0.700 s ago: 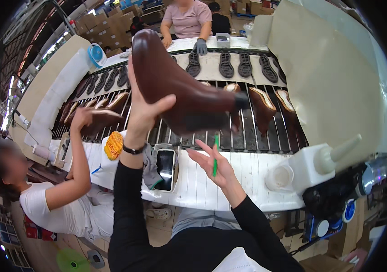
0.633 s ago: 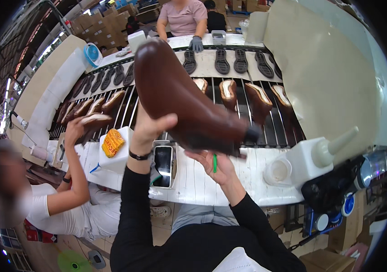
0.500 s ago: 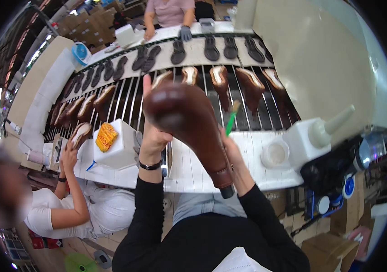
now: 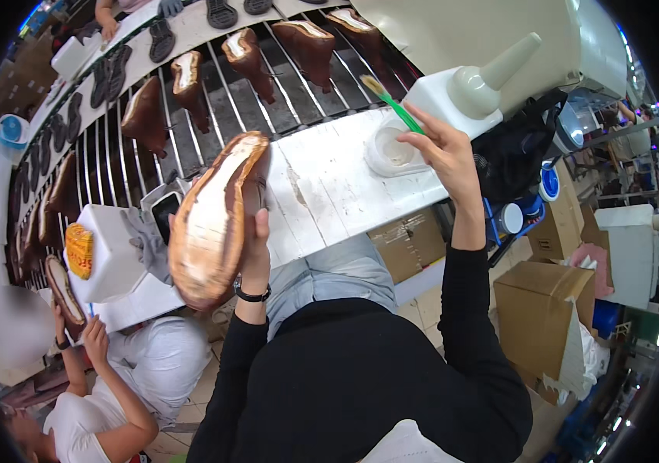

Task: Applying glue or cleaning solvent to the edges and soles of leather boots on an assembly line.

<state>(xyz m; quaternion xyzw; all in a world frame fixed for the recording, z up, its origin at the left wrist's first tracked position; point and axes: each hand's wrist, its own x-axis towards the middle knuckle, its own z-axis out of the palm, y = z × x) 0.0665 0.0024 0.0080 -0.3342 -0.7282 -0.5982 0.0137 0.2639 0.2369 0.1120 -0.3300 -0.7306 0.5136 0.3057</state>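
Note:
My left hand grips a brown leather boot upper, its pale underside turned up toward me and its toe end nearest my body. The fingers behind the boot are hidden. In my right hand, a brush with a green handle is pinched between thumb and fingers, bristles pointing up and left. Just below the brush stands a small clear tub with whitish contents, apart from the bristles. Beside it, a white squeeze bottle with a long nozzle stands on the white bench.
Several brown boot uppers lie on the metal roller conveyor, with black soles along a belt beyond. To the left, a white box bears a yellow packet. A co-worker handles another upper. Cardboard boxes stand at right.
The boot has turned from its leather side to its underside and moved left and lower. My right hand has let go of the boot and moved right with the brush, near the tub. The view has shifted right.

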